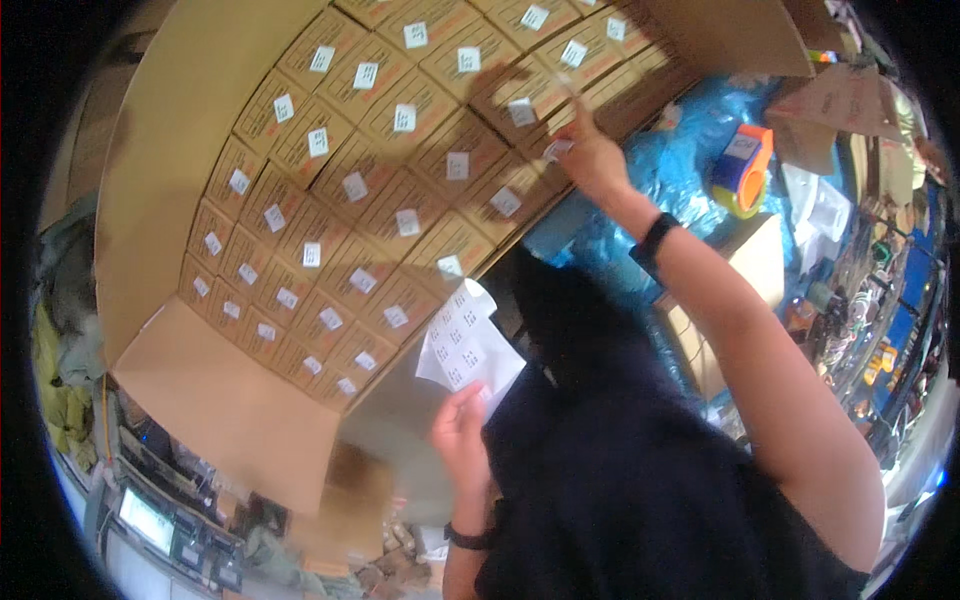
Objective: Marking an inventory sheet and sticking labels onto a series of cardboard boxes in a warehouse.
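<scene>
My left hand (462, 437) pinches the lower edge of a white sheet of printed labels (462, 345), whose upper corner curls over. Small cartons (430, 185) stand packed in tight rows inside a large open cardboard box (150, 190), most with a small white label on the face toward me. Over the cartons nearest the box's right edge, my right hand (597, 165) stretches its index finger forward, slightly blurred. A small white label (558, 150) shows at its thumb, seemingly held there. Several cartons beyond that finger show no label, and the hand's shadow falls across the rows.
Cardboard flaps (235, 400) fold outward from the box. To its right lie crumpled blue plastic (690, 150), an orange-and-blue tape dispenser (742, 165) and another carton (735, 290). Shelving with small goods lines the far right. A lit screen (146, 518) stands at lower left.
</scene>
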A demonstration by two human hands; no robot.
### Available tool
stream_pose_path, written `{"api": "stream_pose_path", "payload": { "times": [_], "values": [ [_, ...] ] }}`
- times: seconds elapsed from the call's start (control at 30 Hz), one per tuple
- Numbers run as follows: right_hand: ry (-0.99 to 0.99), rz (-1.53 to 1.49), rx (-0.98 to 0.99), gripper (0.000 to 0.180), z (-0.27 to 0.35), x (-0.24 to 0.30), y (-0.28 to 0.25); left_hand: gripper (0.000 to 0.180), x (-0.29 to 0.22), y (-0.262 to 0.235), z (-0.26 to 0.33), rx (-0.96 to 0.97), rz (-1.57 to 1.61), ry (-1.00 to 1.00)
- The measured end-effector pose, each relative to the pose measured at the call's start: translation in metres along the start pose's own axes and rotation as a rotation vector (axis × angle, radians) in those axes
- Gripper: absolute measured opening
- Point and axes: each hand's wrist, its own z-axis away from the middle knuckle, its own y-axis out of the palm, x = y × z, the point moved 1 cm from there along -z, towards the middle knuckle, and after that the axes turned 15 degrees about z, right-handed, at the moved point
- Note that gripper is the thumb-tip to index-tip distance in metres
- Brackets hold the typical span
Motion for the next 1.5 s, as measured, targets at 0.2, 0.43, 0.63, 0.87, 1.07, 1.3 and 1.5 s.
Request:
{"api": "stream_pose_path", "payload": {
  "times": [0.2, 0.43, 0.63, 0.87, 1.07, 1.3, 1.5],
  "values": [
    [0.137, 0.193, -0.198, 0.075, -0.019, 0.007, -0.062, 0.023, -0.016, 0.005, -0.005, 0.008, -0.103, 0.055],
    [-0.065, 0.575, -0.200, 0.059, -0.077, -0.084, -0.024, 0.040, -0.040, 0.054, -0.023, 0.035, 0.146, 0.208],
    [-0.212, -0.781, 0.529, 0.072, 0.013, 0.023, -0.129, 0.056, -0.070, 0.096, -0.051, 0.173, 0.118, 0.338],
    [-0.387, -0.880, 0.383, 0.049, 0.067, 0.068, -0.166, 0.061, -0.086, 0.123, -0.047, 0.337, 0.148, 0.352],
    [-0.389, -0.883, 0.390, 0.034, 0.073, 0.046, -0.170, 0.060, -0.092, 0.125, -0.064, 0.357, 0.085, 0.180],
    [0.009, -1.397, 0.292, 0.047, 0.065, 0.029, -0.151, 0.092, -0.086, 0.163, -0.053, 0.472, 0.163, 0.266],
    [0.138, -1.282, 0.362, 0.058, 0.050, 0.003, -0.156, 0.098, -0.079, 0.177, -0.051, 0.389, 0.039, 0.143]
  ]
}}
